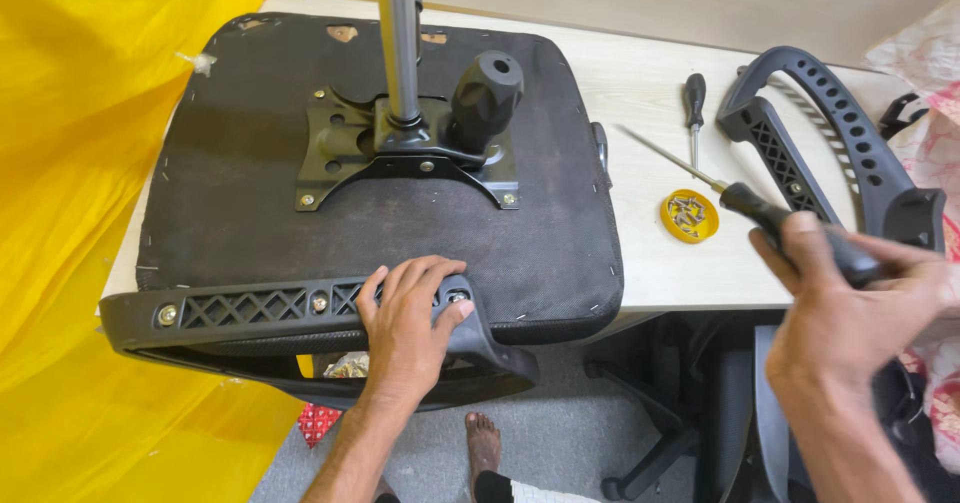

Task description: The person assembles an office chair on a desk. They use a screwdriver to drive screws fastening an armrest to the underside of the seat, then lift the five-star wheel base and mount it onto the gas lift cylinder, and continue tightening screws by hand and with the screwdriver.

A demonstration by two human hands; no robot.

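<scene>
**Upturned chair seat on the bench, armrest under my left hand**

I see the black chair seat (380,233) lying upside down across the left part of the pale bench (640,93), its near edge overhanging the bench's front edge. My left hand (405,323) rests flat on the black armrest (300,313) that runs along that near edge, fingers pressed together and laid over its lattice bracket, beside a brass-coloured screw. The metal mounting plate (400,158) sits in the middle of the seat with the gas column (402,53) standing upright from it.

My right hand (850,313) is over the bench's right front corner, fingers curled tight around the black handle of a screwdriver (740,198), whose shaft points toward the seat. A yellow lid holding screws (690,216) lies just beside the shaft. A second screwdriver (694,113) lies nearer the far edge, and a loose armrest (820,133) lies along the right edge.
</scene>
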